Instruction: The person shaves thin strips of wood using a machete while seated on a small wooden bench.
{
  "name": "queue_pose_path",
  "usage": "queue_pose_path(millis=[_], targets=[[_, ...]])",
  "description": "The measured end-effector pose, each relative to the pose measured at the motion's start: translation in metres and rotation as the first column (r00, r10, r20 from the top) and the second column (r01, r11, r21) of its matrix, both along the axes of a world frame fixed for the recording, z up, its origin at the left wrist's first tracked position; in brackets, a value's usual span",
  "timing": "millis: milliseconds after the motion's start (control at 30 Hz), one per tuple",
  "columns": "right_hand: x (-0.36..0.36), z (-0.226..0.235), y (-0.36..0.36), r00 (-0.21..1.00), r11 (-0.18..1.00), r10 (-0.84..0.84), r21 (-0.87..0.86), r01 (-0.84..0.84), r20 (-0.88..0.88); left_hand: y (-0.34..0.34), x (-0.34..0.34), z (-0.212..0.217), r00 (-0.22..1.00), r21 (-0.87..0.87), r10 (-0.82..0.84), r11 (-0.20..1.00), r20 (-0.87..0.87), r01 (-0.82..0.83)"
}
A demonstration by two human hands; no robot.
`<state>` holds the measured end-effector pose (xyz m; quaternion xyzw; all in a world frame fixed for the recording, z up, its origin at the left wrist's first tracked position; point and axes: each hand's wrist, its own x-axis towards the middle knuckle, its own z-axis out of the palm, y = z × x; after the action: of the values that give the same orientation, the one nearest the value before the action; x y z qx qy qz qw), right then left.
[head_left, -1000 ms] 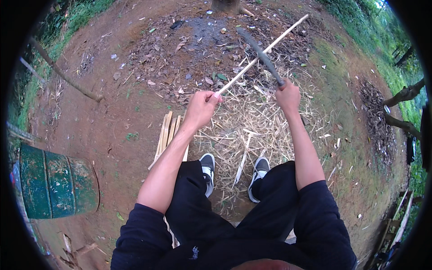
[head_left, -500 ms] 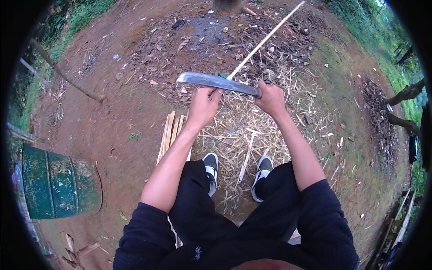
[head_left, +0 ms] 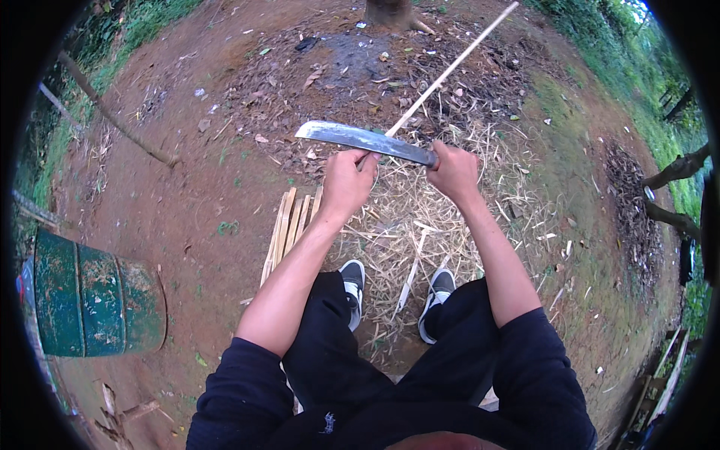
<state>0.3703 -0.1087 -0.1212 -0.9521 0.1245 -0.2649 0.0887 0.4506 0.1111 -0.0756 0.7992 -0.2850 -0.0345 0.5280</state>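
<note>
Blade (head_left: 360, 139) swung level; right hand (head_left: 453, 171) gripping handle, left hand (head_left: 346, 182) holding stick (head_left: 450, 71)

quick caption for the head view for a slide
Seated person's right hand holds a machete across a thin bamboo strip gripped by the left hand, above scattered shavings.

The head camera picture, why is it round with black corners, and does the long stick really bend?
In the head view, the fisheye lens makes a round picture with black corners and bends edges near the rim; the stick still looks nearly straight. Daylight is soft, without hard shadows; the blade shows a dull sheen.
</note>
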Motion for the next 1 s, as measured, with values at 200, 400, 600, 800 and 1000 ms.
queue_pose_path(millis=[200, 400, 600, 800, 1000], targets=[[-0.006, 0.001, -0.034, 0.976, 0.975, -0.217, -0.042, 0.217, 0.008, 0.007, 0.001, 0.009, 1.000, 0.115, 0.000, 0.993, 0.027, -0.004], [-0.002, 0.005, -0.004, 0.995, 0.995, -0.099, -0.007, 0.099, -0.011, 0.015, 0.016, -0.007, 1.000, 0.044, -0.006, 0.999, 0.003, 0.006], [0.003, 0.003, -0.024, 0.997, 0.996, -0.077, -0.041, 0.075, -0.029, 0.017, 0.003, 0.005, 0.998, 0.071, -0.010, 0.997, 0.059, 0.006], [-0.010, -0.001, -0.031, 0.990, 0.985, -0.119, -0.117, 0.127, 0.073, 0.028, 0.013, 0.000, 0.995, 0.115, 0.005, 0.993, 0.097, -0.016], [0.003, -0.002, 0.004, 0.993, 0.987, 0.048, -0.158, -0.031, 0.105, 0.031, 0.003, 0.008, 0.998, 0.176, -0.060, 0.983, 0.024, 0.055]])
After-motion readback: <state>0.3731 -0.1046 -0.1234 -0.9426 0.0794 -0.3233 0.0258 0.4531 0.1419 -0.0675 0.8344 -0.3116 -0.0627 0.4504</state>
